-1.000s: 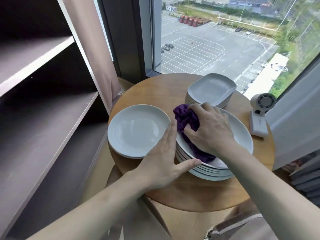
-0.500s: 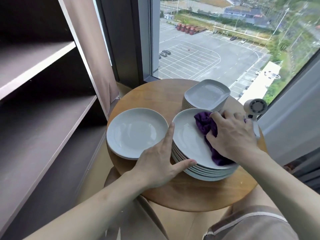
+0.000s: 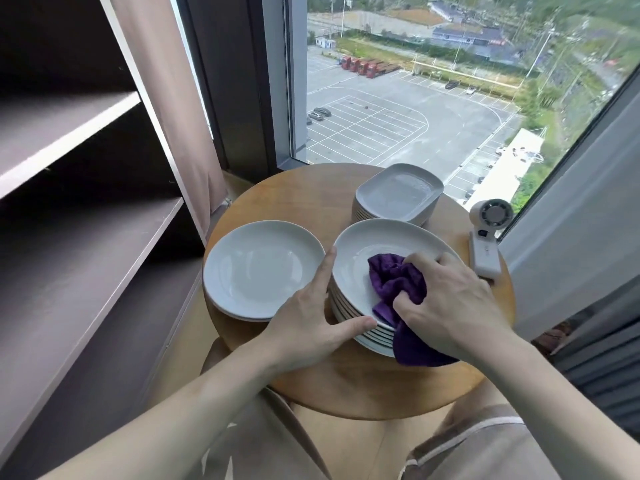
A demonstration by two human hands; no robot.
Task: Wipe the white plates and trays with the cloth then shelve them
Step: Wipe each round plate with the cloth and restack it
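Purple cloth [image 3: 398, 282] is bunched up in the right hand [image 3: 453, 306], and I can see the fingers curled tight around it. The hand presses the cloth down on the top plate [image 3: 363, 251] of a tall pile of white round plates. One end of the cloth hangs over the near edge of that pile.

The left hand [image 3: 311, 320] is flat and wide and holds nothing. Its pointer finger lies along the left rim of the top plate, and its thumb touches the near rim.

Just to the left of the tall pile I see a short pile of round plates [image 3: 259, 268]. Behind the tall pile is a pile of white square trays [image 3: 398, 192]. All three piles sit on a round wooden table [image 3: 363, 386] by the window. A small white fan [image 3: 488, 233] lies at the table's right edge. Dark shelves [image 3: 86, 254] stand on the left, next to a tan curtain [image 3: 173, 98].
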